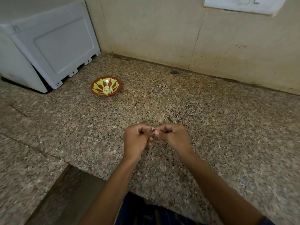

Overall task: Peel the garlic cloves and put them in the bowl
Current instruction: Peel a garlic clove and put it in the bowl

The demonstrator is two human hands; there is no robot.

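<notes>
Left hand [138, 140]: fingers curling inward, thumb tip pressing against 1 small pale garlic clove [156, 132]. Right hand [173, 137]: fingers curling likewise, pinching the same clove from the other side; I am holding both hands together above the speckled granite counter [211, 127], well nearer to me than the bowl and to its right. Bowl [105, 86]: red-brown with yellow-green petal pattern, sitting on the counter and holding a little heap of peeled cloves [107, 90] at its centre. White appliance [47, 44]: standing just left of the bowl and behind it. Tiled wall [162, 30]: rising behind the bowl.
</notes>
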